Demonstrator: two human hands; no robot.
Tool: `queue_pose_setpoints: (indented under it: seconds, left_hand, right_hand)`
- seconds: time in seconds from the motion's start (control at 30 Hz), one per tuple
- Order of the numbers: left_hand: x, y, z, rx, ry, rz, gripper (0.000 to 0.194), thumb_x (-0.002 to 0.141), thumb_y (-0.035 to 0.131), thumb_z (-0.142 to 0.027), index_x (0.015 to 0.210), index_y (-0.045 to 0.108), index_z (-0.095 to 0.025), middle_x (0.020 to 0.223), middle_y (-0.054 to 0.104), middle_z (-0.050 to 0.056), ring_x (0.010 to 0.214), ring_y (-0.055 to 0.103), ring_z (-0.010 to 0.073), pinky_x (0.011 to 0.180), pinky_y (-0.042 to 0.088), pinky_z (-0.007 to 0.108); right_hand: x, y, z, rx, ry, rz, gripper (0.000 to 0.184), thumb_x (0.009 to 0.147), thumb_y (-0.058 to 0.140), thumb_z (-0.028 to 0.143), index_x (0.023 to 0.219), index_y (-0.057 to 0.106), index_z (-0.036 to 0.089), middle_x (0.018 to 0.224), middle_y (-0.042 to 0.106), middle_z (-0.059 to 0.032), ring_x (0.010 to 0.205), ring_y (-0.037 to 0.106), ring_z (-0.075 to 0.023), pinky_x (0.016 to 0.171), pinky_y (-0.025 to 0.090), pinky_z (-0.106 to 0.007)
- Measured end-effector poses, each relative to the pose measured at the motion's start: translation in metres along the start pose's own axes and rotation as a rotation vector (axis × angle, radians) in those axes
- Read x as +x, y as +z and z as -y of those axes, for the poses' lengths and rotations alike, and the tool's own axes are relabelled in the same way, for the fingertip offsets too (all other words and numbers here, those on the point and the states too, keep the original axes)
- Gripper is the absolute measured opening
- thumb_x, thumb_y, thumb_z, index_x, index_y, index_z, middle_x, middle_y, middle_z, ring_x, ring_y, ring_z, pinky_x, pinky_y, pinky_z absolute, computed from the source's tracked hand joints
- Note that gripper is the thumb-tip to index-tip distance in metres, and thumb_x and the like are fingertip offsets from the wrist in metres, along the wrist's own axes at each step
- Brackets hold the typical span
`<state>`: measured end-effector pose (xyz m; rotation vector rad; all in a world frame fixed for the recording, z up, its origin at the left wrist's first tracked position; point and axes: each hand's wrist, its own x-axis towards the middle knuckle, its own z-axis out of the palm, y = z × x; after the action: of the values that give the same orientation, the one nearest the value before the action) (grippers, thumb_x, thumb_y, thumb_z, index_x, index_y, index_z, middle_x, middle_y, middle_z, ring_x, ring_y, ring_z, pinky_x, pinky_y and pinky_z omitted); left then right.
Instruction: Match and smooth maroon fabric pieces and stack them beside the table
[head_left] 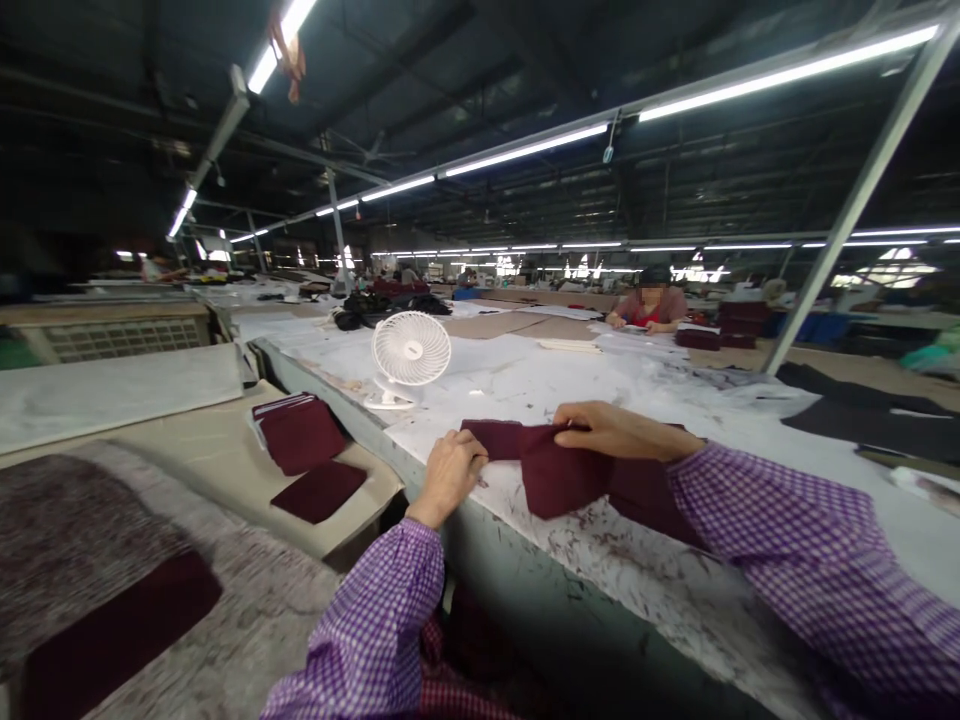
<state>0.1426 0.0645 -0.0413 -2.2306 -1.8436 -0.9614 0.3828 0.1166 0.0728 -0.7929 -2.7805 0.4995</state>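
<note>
My right hand (pixel 596 430) pinches the top edge of a maroon fabric piece (pixel 562 480), which hangs down a little over the white-covered table. Beside it, my left hand (pixel 452 468) has its fingers closed at the left end of a smaller dark maroon fabric piece (pixel 491 440) lying on the table. The two pieces overlap where they meet. Under my right forearm lies another maroon fabric piece (pixel 652 492), partly covered by the sleeve.
A white clip fan (pixel 412 350) stands on the long table (pixel 510 365) ahead. To the left, a lower beige surface (pixel 217 450) bears a stack of maroon pieces (pixel 304 435). A large maroon panel (pixel 124 630) lies nearest. Across the table a person (pixel 651 305) sits working.
</note>
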Motion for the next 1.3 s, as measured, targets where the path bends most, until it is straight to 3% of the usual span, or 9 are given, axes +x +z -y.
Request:
queue_pose_setpoints:
  seconds: [0.13, 0.3, 0.37, 0.53, 0.63, 0.73, 0.87, 1.13, 1.3]
  left_hand:
    - [0.002, -0.002, -0.003, 0.068, 0.027, -0.013, 0.021, 0.086, 0.046, -0.017, 0.078, 0.065, -0.017, 0.087, 0.063, 0.006, 0.085, 0.052, 0.0194, 0.078, 0.041, 0.034]
    - [-0.026, -0.026, -0.04, -0.049, 0.04, 0.084, 0.018, 0.088, 0.043, -0.015, 0.08, 0.06, -0.016, 0.083, 0.061, 0.005, 0.081, 0.055, 0.0188, 0.075, 0.042, 0.032]
    - [-0.042, -0.038, -0.061, -0.139, 0.042, 0.14, 0.016, 0.087, 0.044, -0.015, 0.079, 0.059, -0.017, 0.082, 0.06, 0.004, 0.079, 0.056, 0.0175, 0.072, 0.042, 0.03]
    - [-0.054, -0.055, -0.085, -0.406, 0.129, 0.327, 0.02, 0.09, 0.047, -0.028, 0.081, 0.062, -0.02, 0.08, 0.063, 0.0, 0.072, 0.057, 0.0137, 0.066, 0.043, 0.025]
    - [-0.034, -0.043, -0.076, -0.305, -0.003, 0.231, 0.024, 0.09, 0.047, -0.033, 0.083, 0.065, -0.019, 0.081, 0.065, 0.002, 0.077, 0.058, 0.0164, 0.069, 0.043, 0.027]
    - [-0.005, -0.022, -0.067, -0.094, -0.083, 0.186, 0.019, 0.087, 0.05, -0.028, 0.092, 0.065, -0.016, 0.095, 0.064, 0.007, 0.094, 0.057, 0.0223, 0.083, 0.043, 0.033]
    - [0.023, -0.004, -0.07, 0.015, -0.08, 0.338, 0.023, 0.084, 0.052, -0.034, 0.086, 0.066, -0.015, 0.1, 0.061, 0.01, 0.102, 0.053, 0.0254, 0.089, 0.042, 0.035]
    - [0.037, -0.006, -0.072, -0.336, -0.225, 0.442, 0.035, 0.074, 0.061, -0.044, 0.095, 0.06, -0.016, 0.079, 0.063, 0.002, 0.071, 0.056, 0.015, 0.06, 0.043, 0.023]
    - [0.038, 0.006, -0.067, -0.441, -0.275, 0.382, 0.025, 0.071, 0.065, -0.024, 0.094, 0.068, -0.015, 0.083, 0.069, 0.004, 0.074, 0.06, 0.0147, 0.066, 0.046, 0.023]
  right_hand:
    - [-0.024, -0.044, -0.046, 0.018, 0.18, -0.101, 0.039, 0.083, 0.049, 0.046, 0.107, 0.058, 0.016, 0.092, 0.065, -0.0069, 0.081, 0.06, -0.02, 0.068, 0.046, -0.03]
    - [-0.029, -0.043, -0.085, -0.387, 0.43, -0.238, 0.047, 0.079, 0.057, 0.028, 0.123, 0.055, 0.014, 0.113, 0.062, -0.0144, 0.098, 0.06, -0.0262, 0.088, 0.044, -0.039]
    - [-0.023, -0.031, -0.068, -0.355, 0.275, -0.205, 0.036, 0.083, 0.051, 0.028, 0.116, 0.061, 0.018, 0.11, 0.065, -0.0103, 0.098, 0.06, -0.0239, 0.089, 0.045, -0.037]
    - [-0.02, 0.012, 0.005, -0.08, -0.15, 0.151, 0.026, 0.089, 0.046, 0.027, 0.103, 0.068, 0.02, 0.097, 0.069, -0.0042, 0.086, 0.063, -0.0167, 0.078, 0.048, -0.027]
    - [-0.033, 0.037, 0.025, -0.168, -0.208, 0.17, 0.029, 0.09, 0.049, 0.027, 0.114, 0.063, 0.019, 0.106, 0.064, -0.0082, 0.092, 0.06, -0.0177, 0.083, 0.047, -0.029]
    - [-0.047, 0.055, 0.022, -0.301, -0.235, 0.107, 0.031, 0.091, 0.048, 0.03, 0.119, 0.06, 0.021, 0.113, 0.058, -0.0099, 0.098, 0.056, -0.0195, 0.087, 0.046, -0.034]
    - [-0.055, 0.07, 0.011, -0.451, -0.345, 0.035, 0.034, 0.095, 0.039, 0.029, 0.123, 0.056, 0.02, 0.118, 0.057, -0.0094, 0.107, 0.052, -0.0207, 0.094, 0.043, -0.038]
    - [-0.06, 0.077, 0.01, -0.524, -0.373, -0.05, 0.034, 0.095, 0.04, 0.027, 0.124, 0.055, 0.021, 0.118, 0.057, -0.0083, 0.108, 0.051, -0.0215, 0.095, 0.043, -0.04]
    - [-0.058, 0.073, 0.013, -0.526, -0.385, -0.033, 0.033, 0.095, 0.04, 0.027, 0.124, 0.056, 0.021, 0.116, 0.057, -0.0091, 0.106, 0.051, -0.0201, 0.094, 0.042, -0.038]
